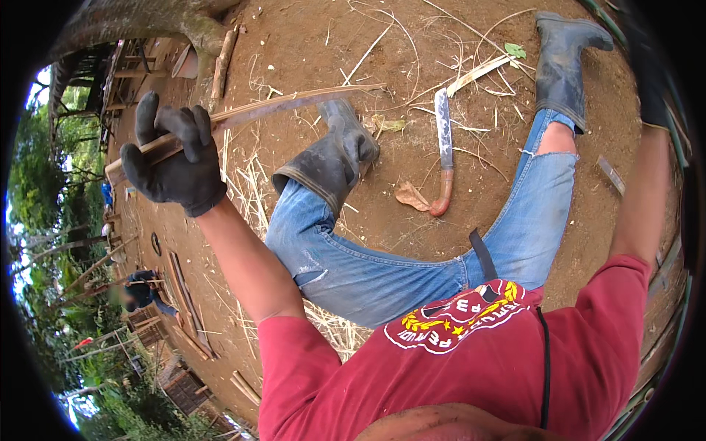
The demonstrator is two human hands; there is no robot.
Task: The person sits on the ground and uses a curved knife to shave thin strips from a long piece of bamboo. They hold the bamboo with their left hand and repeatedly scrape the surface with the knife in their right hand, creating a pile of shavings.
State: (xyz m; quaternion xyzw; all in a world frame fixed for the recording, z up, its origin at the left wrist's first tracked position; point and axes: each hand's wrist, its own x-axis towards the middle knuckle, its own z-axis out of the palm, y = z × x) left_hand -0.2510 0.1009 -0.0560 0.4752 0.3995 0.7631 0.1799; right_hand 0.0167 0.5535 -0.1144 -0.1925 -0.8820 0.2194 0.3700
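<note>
My left hand, in a black glove, is raised at the left with its fingers around a long split bamboo strip. The strip slants up to the right and tapers to a thin tip above my boot. Far to the right, my right hand, also gloved in black, reaches to the dark rim of the picture beside a green pole. Its fingers are lost in shadow, and any grip there is hidden. On the dirt between my legs lies a machete with a brown curved handle, apart from both hands.
Pale shavings and thin strips litter the brown soil. A dry leaf touches the machete's handle. My boots stand apart. A metal blade lies near my right forearm. Another person is at the far left, near long poles.
</note>
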